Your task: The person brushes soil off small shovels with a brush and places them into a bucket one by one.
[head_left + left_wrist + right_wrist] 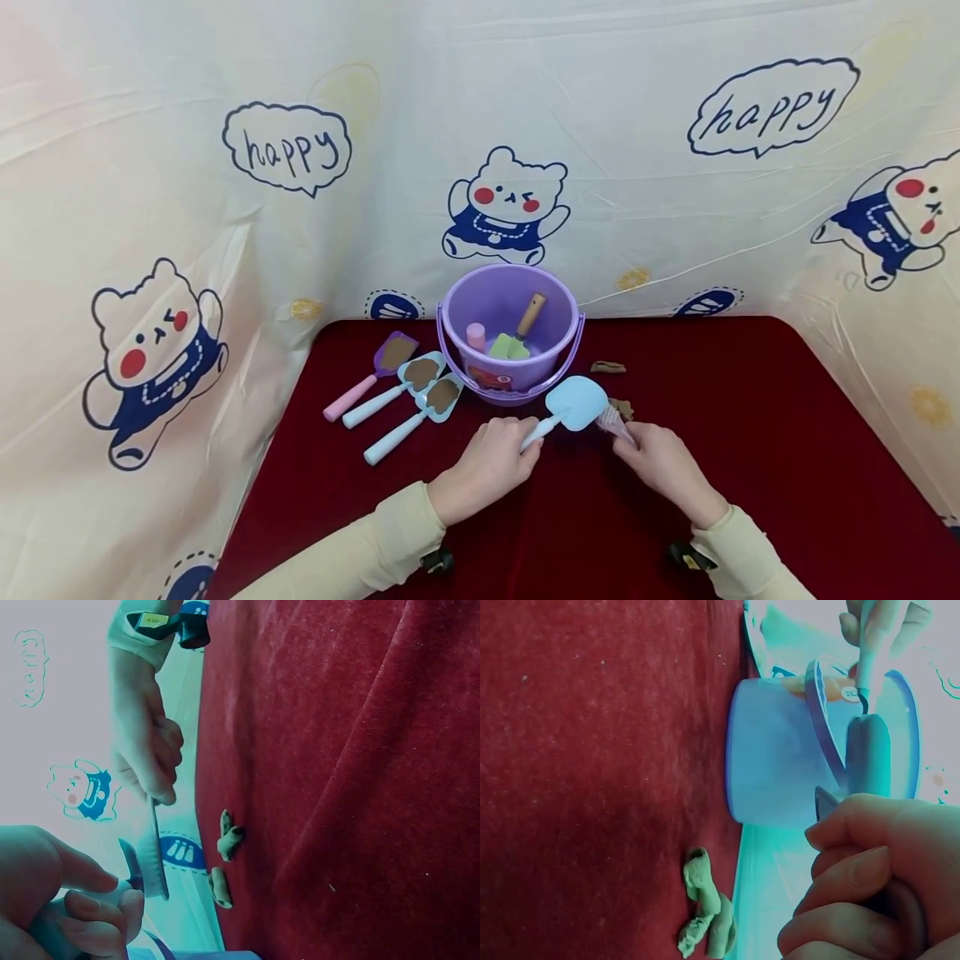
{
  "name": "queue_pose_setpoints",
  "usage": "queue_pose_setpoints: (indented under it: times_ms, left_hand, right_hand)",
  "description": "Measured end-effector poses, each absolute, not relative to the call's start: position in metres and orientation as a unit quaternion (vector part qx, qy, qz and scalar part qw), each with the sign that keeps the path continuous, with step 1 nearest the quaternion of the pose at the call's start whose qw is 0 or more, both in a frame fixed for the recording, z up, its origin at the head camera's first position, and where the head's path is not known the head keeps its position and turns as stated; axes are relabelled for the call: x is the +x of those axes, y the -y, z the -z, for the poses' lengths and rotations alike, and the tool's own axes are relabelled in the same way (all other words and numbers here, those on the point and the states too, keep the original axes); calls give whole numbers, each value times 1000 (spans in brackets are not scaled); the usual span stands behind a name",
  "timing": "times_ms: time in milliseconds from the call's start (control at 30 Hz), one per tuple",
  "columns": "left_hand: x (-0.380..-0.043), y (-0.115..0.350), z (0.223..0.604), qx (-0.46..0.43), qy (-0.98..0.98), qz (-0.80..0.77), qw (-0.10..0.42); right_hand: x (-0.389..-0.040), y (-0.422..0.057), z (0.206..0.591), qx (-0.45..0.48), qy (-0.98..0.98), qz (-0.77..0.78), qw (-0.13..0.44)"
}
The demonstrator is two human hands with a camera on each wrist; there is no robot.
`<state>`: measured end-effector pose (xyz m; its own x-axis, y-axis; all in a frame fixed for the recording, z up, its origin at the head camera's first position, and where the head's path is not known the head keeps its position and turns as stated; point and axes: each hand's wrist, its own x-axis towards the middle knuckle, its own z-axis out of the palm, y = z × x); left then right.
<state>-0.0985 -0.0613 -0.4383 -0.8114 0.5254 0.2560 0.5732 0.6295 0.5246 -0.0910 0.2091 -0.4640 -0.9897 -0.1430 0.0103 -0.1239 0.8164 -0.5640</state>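
My left hand (487, 462) grips the handle of a light blue toy shovel (576, 403), its blade tilted over the table in front of the bucket. In my right hand (667, 467) I pinch a flat, translucent pinkish tool (613, 423) with a ridged surface, right at the blade's right edge. Edge-on in the left wrist view, the tool (156, 851) looks thin and straight. Its exact kind I cannot tell. Brown clay pieces, one rolled (607, 367) and one crumpled (621, 409), lie on the red cloth just beyond my right hand.
A purple bucket (510, 398) stands at the back middle, holding a green shovel (512, 347) with a wooden handle and a pink cylinder (476, 336). Left of it lie a purple-and-pink shovel (350, 397) and two light blue shovels (393, 439), all bearing brown clay. Printed cloth walls surround the table.
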Motion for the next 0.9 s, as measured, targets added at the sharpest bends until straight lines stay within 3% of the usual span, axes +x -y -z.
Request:
queue_pose_setpoints:
  times_ms: [233,500,767,900]
  left_hand:
    - [-100,60,439,-308,898,311,49]
    - [-104,63,433,-294,900,318,47]
    - [-104,62,433,-302,896,324,28]
    - [-104,63,434,-296,899,322,21]
  right_hand:
    - [-90,-204,465,-96,-947,301,60]
    - [-93,-211,458,-73,-952,297,13]
    - [-92,-204,462,-99,-946,303,61]
    - [-92,-208,462,-87,-950,298,36]
